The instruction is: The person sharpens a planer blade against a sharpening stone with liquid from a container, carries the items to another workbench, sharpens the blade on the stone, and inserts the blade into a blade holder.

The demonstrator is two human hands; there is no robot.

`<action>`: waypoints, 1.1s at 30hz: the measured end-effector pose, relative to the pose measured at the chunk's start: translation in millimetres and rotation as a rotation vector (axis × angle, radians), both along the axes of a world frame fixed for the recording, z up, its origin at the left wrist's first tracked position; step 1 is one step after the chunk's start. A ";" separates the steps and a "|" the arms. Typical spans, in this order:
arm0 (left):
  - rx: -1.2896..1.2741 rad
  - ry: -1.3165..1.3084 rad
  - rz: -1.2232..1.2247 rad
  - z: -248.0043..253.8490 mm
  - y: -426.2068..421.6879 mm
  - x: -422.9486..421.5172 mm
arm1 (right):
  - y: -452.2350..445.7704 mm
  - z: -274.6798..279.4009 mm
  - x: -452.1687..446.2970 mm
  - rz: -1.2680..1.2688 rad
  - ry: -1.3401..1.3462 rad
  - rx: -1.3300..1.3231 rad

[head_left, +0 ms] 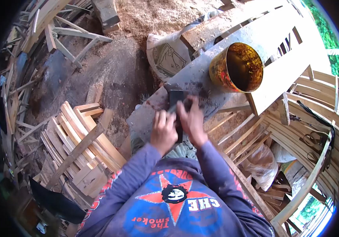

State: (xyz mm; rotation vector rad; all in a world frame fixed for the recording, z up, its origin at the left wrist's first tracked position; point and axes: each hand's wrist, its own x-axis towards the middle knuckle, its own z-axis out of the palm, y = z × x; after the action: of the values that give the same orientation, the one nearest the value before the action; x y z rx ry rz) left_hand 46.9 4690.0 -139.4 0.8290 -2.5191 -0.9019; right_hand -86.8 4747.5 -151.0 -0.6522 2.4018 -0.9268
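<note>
A dark rectangular block point(176, 96) lies lengthwise on the grey board of the bench point(143, 117), its far end showing beyond my fingers. My left hand point(164, 128) is closed at the block's left side, fingers curled round something small that I cannot make out. From the right, my right hand point(192, 118) reaches over the block with bent fingers, partly blurred; what it holds is hidden. A round, open metal tin point(218, 73) with a yellow, stained inside stands on the bench beyond my right hand.
Stacked wood strips point(86, 134) lie at the left. A printed sack point(167, 59) hangs beyond the bench near sawdust point(149, 15). Plastic bags point(261, 164) and wooden slats are at the lower right. A long pale plank point(284, 79) extends to the upper right.
</note>
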 end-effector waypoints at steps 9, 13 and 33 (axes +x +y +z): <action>0.033 0.027 -0.012 2.2 -16.1 -7.9 | -13.4 6.2 -5.3 0.014 0.037 0.030; 0.065 0.044 -0.007 1.0 7.6 12.8 | 3.4 10.6 6.5 0.011 -0.066 0.084; 0.047 0.111 -0.070 -5.4 0.5 -1.5 | 5.4 -2.8 -2.7 -0.052 0.046 0.017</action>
State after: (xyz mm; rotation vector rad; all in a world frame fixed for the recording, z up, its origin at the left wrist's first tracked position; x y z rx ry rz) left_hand 45.4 4690.5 -144.8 0.6886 -2.4524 -1.0047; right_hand -89.5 4752.9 -153.8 -0.6141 2.4746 -0.9211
